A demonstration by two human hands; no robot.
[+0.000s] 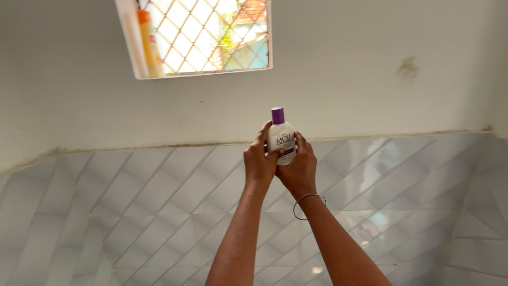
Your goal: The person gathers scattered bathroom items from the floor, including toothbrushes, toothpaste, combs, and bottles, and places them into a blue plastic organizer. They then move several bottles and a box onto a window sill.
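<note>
1. A tall orange plastic bottle (150, 45) stands upright at the left end of the small window opening (206, 71), in front of a diamond-pattern metal grille (206, 32).
2. The left hand (259, 159) is raised in front of the wall, fingers wrapped around the left side of a small white plastic bottle with a purple cap (280, 139).
3. That small white bottle is upright, held up in the air between both hands, cap on top, near the line where the plain painted wall (370, 79) meets the pale grey diagonal tiles (132, 212).
4. The right hand (300, 169) clasps the bottle's right side and base; a thin metal bangle (309, 205) circles its wrist.
</note>
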